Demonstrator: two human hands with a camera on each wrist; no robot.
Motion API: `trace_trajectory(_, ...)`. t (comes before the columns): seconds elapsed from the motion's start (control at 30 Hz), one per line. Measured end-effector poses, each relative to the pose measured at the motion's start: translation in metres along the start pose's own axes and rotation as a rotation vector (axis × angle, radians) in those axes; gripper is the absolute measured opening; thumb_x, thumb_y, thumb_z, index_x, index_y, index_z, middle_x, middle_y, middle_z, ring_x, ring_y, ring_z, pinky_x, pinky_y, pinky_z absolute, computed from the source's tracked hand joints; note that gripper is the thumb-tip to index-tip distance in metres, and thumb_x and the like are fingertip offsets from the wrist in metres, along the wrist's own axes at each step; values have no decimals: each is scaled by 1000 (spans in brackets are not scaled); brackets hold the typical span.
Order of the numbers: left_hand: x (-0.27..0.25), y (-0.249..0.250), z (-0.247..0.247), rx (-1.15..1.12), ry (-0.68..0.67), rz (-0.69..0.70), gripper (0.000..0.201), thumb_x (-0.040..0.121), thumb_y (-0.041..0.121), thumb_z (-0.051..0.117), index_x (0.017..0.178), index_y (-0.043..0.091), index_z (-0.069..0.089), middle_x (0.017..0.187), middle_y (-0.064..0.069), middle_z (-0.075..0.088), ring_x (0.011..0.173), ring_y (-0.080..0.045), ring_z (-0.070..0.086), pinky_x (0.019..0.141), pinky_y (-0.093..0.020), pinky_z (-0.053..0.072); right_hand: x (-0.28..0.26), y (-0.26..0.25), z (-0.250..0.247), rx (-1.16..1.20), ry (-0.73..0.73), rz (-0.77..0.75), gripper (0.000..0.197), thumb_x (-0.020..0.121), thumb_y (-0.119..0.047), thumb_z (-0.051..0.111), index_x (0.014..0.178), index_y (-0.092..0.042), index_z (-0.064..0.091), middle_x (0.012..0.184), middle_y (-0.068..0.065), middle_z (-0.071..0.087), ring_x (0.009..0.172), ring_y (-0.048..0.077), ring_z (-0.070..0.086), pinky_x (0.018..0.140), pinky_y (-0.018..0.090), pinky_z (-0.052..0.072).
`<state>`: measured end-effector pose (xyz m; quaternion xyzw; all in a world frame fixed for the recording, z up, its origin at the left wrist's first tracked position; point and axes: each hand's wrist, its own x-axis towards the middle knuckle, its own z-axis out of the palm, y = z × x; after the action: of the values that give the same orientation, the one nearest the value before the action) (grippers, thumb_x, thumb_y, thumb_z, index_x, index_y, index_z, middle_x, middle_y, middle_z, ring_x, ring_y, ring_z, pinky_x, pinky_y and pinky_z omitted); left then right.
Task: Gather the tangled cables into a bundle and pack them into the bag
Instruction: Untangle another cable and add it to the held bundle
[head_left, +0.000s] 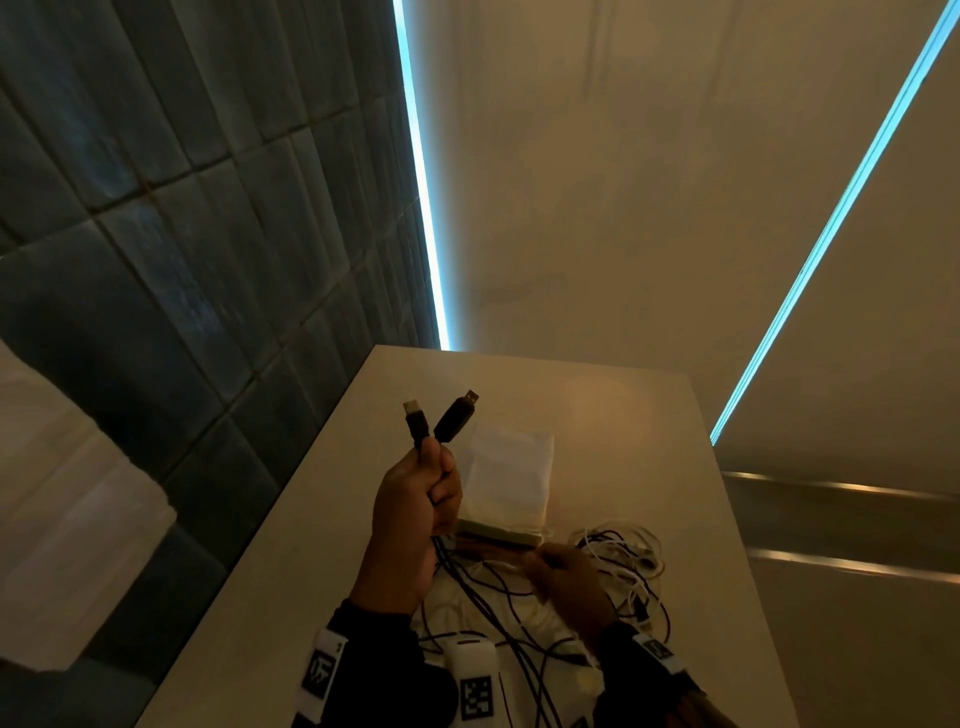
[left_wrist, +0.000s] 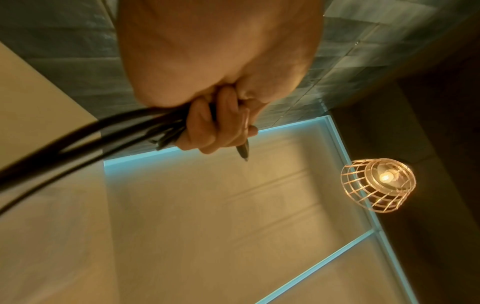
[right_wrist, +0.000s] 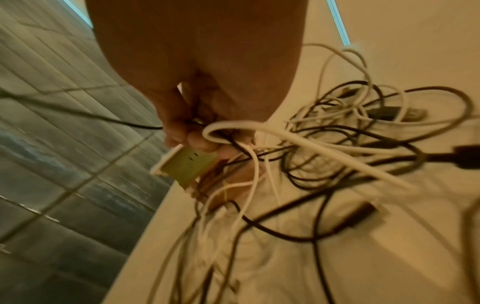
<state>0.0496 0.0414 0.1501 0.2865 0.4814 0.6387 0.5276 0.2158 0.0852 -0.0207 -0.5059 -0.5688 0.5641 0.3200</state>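
Observation:
My left hand (head_left: 434, 486) is raised over the table and grips a bunch of black cables (left_wrist: 135, 127). Two black USB plugs (head_left: 457, 415) stick up out of the fist, and the cables hang from it down to the table. Lower and to the right, my right hand (head_left: 545, 564) pinches a loop of white cable (right_wrist: 233, 125) out of the tangle of black and white cables (head_left: 628, 571). The pale bag (head_left: 511, 478) lies flat on the table just beyond both hands. Its greenish end (right_wrist: 184, 164) shows right by my right fingertips; I cannot tell whether they touch it.
The beige table (head_left: 623, 410) has its left edge beside a dark tiled wall (head_left: 182, 260). Black cables (head_left: 519, 639) trail toward me between my forearms. A lit wire pendant lamp (left_wrist: 379, 185) hangs overhead.

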Motion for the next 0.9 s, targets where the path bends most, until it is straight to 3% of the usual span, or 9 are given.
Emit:
trace_trajectory(0.13, 3, -14, 0, 116, 81, -60, 35, 104, 27, 33, 76, 11, 46, 55, -6, 53, 43, -13, 31, 38, -20, 24, 2, -63, -6, 165, 42, -136, 19, 86, -6, 63, 72, 6, 65, 55, 8, 56, 50, 15, 51, 51, 25, 45)
trace_trajectory(0.23, 6, -24, 3, 207, 126, -103, 36, 105, 28, 31, 77, 12, 45, 71, -13, 71, 49, -16, 44, 43, -25, 27, -2, -102, -8, 280, -21, -248, 15, 89, -5, 61, 81, 8, 66, 60, 12, 59, 49, 21, 47, 46, 26, 41)
trace_trajectory(0.43, 10, -19, 6, 123, 141, -99, 33, 104, 32, 32, 80, 17, 49, 85, -13, 75, 66, -21, 54, 54, -32, 32, -14, -119, -7, 391, -131, -300, 13, 89, 2, 58, 83, 11, 64, 58, 14, 54, 46, 16, 45, 46, 22, 40)
trace_trajectory(0.53, 7, -16, 11, -78, 48, -142, 35, 102, 34, 34, 77, 15, 49, 77, -14, 69, 69, -25, 54, 64, -36, 41, -19, -115, -4, 393, -236, -282, 18, 90, 2, 55, 75, 5, 65, 54, 3, 58, 46, 11, 50, 48, 18, 43)
trace_trajectory(0.6, 7, -15, 13, -269, 0, -129, 35, 102, 34, 35, 76, 13, 47, 60, -5, 48, 57, -20, 47, 61, -34, 45, -19, -109, -2, 340, -255, -276, 25, 93, -2, 53, 69, -2, 62, 52, -6, 59, 48, 6, 53, 51, 15, 43)
trace_trajectory(0.67, 8, -13, 12, -379, -30, -78, 35, 102, 32, 35, 74, 14, 46, 54, 3, 31, 44, -12, 32, 47, -26, 38, -17, -101, 0, 296, -260, -277, 31, 95, -2, 49, 65, -5, 57, 49, -10, 56, 47, -1, 49, 52, 10, 39)
trace_trajectory(0.73, 11, -12, 8, -395, -29, -31, 35, 102, 31, 34, 73, 15, 45, 51, 7, 26, 40, -7, 22, 41, -22, 25, -14, -89, 2, 267, -251, -273, 35, 96, 1, 48, 63, -10, 57, 48, -11, 54, 47, -5, 47, 52, 8, 37)
trace_trajectory(0.8, 10, -13, 5, -365, -7, -10, 35, 102, 30, 33, 72, 15, 45, 50, 7, 26, 40, -6, 20, 40, -22, 20, -11, -77, 3, 207, -240, -297, 39, 96, -7, 53, 62, -24, 64, 51, -12, 53, 50, -2, 44, 52, 10, 34)
trace_trajectory(0.9, 7, -13, 4, -325, 10, 8, 36, 103, 29, 33, 72, 15, 44, 50, 7, 27, 40, -6, 19, 38, -21, 19, -3, -55, 3, 122, -209, -308, 33, 93, -19, 56, 62, -28, 65, 56, -12, 51, 58, 7, 41, 56, 18, 33)
